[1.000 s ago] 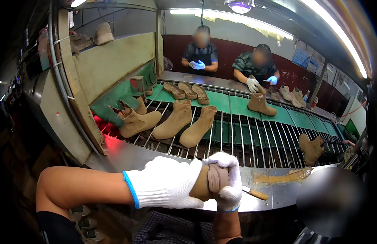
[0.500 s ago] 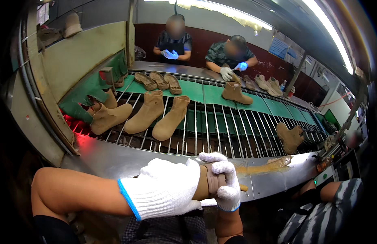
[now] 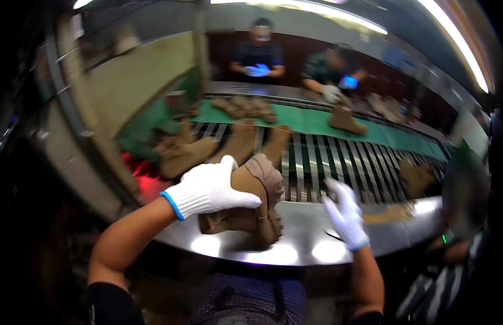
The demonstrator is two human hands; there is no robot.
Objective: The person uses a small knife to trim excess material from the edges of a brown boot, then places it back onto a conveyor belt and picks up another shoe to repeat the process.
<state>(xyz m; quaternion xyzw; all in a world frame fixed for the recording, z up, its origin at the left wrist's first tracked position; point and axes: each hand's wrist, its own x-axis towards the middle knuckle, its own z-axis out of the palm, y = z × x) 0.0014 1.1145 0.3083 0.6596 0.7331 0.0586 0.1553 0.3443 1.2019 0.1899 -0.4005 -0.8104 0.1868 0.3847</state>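
Fingers of my left hand (image 3: pixel 211 187) are closed on the brown boot (image 3: pixel 250 183), with the thumb lying across its side, while those of my right hand (image 3: pixel 346 216) stand spread and hold nothing that I can see. What has just changed is that my right hand has left the boot, so for the work only the left one is gripping it now. The boot is over the steel bench (image 3: pixel 303 216), with the sole (image 3: pixel 270 177) toward the right; whether its lower part touches the metal, I cannot tell. Compared with half a second ago, when both hands wrapped it closely, more of its shape is visible. Beside my right palm is a thin dark thing (image 3: pixel 333 235), too blurred to name.
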